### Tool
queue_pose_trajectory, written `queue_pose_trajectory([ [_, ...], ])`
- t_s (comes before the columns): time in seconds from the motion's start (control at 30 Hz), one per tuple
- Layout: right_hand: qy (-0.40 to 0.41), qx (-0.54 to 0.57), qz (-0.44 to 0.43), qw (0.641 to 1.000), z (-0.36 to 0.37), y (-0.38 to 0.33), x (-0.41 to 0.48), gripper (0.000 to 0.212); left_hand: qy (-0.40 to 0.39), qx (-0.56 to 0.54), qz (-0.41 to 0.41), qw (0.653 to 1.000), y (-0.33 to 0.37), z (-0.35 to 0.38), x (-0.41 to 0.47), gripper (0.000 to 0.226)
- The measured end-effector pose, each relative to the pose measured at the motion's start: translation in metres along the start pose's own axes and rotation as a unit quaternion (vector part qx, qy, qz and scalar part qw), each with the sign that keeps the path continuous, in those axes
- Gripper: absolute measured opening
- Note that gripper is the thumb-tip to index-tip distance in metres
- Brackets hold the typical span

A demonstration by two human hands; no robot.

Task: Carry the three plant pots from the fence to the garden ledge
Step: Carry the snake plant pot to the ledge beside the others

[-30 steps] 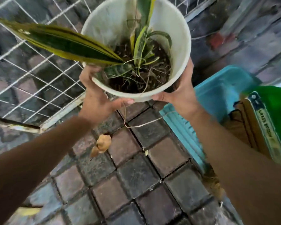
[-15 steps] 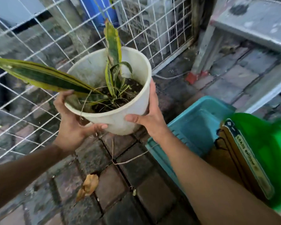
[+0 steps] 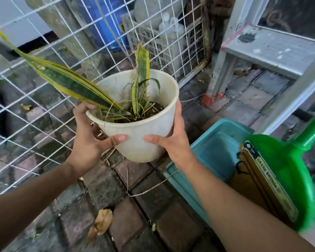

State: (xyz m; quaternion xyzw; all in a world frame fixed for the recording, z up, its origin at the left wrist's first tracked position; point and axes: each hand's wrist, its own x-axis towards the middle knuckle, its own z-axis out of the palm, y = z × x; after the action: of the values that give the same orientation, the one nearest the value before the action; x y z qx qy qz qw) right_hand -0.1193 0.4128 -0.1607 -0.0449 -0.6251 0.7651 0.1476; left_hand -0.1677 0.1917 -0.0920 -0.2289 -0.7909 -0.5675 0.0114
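Observation:
A white plant pot [image 3: 140,135] with dark soil and a snake plant [image 3: 67,82] of long green, yellow-edged leaves is held up in the air above the brick paving. My left hand [image 3: 87,142] grips its left side, thumb across the front wall and fingers over the rim. My right hand [image 3: 173,140] clasps its right side, thumb on the front. The white wire fence [image 3: 44,57] stands just behind and to the left of the pot. No other pots are in view.
A teal plastic tub [image 3: 216,148] sits on the paving at the right, with a grass broom [image 3: 265,184] and a green dustpan [image 3: 289,170] leaning in it. A grey metal bench [image 3: 273,50] stands at the back right. Dry leaves [image 3: 102,222] lie on the bricks. Crates sit behind the fence.
The pot has come lower and further from my face, tilting more upright. My view has lifted, showing more of the fence and the bench. Both hands keep their grip.

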Motion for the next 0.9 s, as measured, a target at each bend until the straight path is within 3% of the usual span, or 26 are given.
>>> queue_pose_trajectory([
  [0.13, -0.005, 0.006, -0.030, 1.000, -0.011, -0.020, 0.009, 0.117, -0.003, -0.038, 0.033, 0.999, 0.014, 0.006, 0.013, 0.074],
  [0.33, 0.030, 0.070, -0.023, 0.997, -0.011, -0.103, 0.004, 0.121, -0.039, -0.064, 0.046, 0.996, 0.114, 0.005, 0.052, 0.078],
  [0.5, 0.030, 0.071, -0.032, 0.997, -0.007, -0.246, -0.002, 0.127, -0.037, -0.094, 0.045, 0.994, 0.246, -0.014, 0.081, 0.082],
  [0.73, 0.008, -0.022, -0.033, 0.999, 0.001, -0.492, -0.014, 0.126, -0.002, -0.145, 0.032, 0.989, 0.452, -0.090, 0.106, 0.063],
  [0.8, 0.007, -0.025, -0.045, 0.999, 0.018, -0.563, -0.017, 0.119, 0.029, -0.148, -0.016, 0.989, 0.501, -0.130, 0.117, 0.075],
  [0.87, -0.002, -0.046, -0.064, 0.997, 0.037, -0.633, -0.017, 0.112, 0.054, -0.181, -0.087, 0.978, 0.568, -0.166, 0.128, 0.120],
  [0.9, -0.008, -0.047, -0.073, 0.996, 0.050, -0.668, -0.017, 0.111, 0.056, -0.188, -0.094, 0.976, 0.601, -0.183, 0.127, 0.126],
])
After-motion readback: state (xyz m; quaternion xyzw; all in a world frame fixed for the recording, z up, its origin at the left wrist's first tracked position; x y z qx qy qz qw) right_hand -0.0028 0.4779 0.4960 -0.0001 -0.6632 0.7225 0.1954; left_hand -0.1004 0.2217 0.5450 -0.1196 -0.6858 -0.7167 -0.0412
